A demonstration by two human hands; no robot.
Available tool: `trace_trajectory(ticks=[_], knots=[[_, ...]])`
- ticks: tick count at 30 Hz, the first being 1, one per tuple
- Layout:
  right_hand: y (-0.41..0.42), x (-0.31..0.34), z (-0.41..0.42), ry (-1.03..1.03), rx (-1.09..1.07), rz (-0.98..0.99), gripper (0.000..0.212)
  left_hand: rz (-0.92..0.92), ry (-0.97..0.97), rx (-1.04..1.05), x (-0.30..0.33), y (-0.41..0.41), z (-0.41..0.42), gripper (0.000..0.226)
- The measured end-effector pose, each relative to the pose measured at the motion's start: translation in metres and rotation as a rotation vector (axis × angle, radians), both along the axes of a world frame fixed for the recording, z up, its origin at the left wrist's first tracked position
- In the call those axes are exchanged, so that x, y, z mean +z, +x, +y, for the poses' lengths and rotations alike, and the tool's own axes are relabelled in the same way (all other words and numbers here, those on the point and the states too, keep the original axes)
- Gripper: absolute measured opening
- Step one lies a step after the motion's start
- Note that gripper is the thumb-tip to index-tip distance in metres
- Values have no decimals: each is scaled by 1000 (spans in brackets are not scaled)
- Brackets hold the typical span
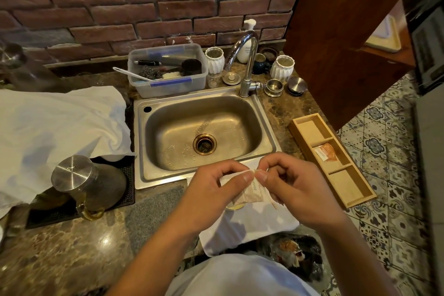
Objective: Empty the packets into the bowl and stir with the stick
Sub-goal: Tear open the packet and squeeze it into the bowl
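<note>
Both my hands hold one small pale packet [251, 193] in front of the sink, above a white cloth [249, 228]. My left hand [216, 190] pinches its top edge from the left, and my right hand [288, 187] pinches the same edge from the right, thumbs almost touching. Below the packet a yellowish rim [234, 207] shows, mostly hidden by my hands; I cannot tell if it is the bowl. Another orange and white packet [325, 152] lies in the middle compartment of a wooden tray [346, 190] on the right. No stick is clearly in view.
A steel sink [204, 132] with a tap [247, 65] lies just beyond my hands. A steel pitcher [79, 180] stands on a black mat at the left, beside a large white cloth [52, 127]. A plastic tub [168, 69] and jars line the brick wall.
</note>
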State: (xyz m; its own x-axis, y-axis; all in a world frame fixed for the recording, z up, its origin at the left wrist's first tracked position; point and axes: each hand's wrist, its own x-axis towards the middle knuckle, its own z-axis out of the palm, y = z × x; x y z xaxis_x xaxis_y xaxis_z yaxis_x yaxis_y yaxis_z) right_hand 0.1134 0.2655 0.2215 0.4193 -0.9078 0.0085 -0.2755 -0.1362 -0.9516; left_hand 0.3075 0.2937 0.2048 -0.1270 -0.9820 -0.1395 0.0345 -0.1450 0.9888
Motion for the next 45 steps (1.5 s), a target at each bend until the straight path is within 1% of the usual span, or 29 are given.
trace_trajectory(ticks=[3,7,10,13,16,19,22,27,31,33,36,38,40,42,45], knots=[[2,-3,0,-58,-28,62,9,38,37,30,-3,-2,-1,12],[8,-4,3,-174,-83,125,13,273,182,68,-9,-6,-1,10],[12,-6,5,-212,-133,116,17,349,242,87,-13,-8,-3,13],[13,-8,6,-152,-159,69,17,353,250,69,-12,-7,-4,23],[11,-6,5,-34,-145,-10,15,312,226,55,-11,-5,-5,18],[6,-5,2,41,-85,-42,5,246,182,41,-9,-2,-6,17],[5,-4,0,50,-46,-49,3,201,167,29,-7,-1,-7,15],[8,-4,0,43,-86,-97,14,200,160,12,-7,-1,-8,31],[8,-5,0,89,-81,-120,15,179,139,11,-8,0,-7,17],[7,-7,-1,100,-53,-114,12,151,130,12,-8,0,-8,14],[4,-9,-1,84,-27,-101,11,130,119,10,-9,1,-8,13],[5,-11,0,56,-57,-88,11,151,120,22,-10,0,-8,11],[8,-12,2,7,-113,-70,8,184,128,39,-11,-1,-8,10],[11,-14,5,-57,-156,-44,9,239,160,54,-12,-3,-8,10],[14,-16,7,-178,-206,24,12,318,226,83,-16,-6,-8,20]])
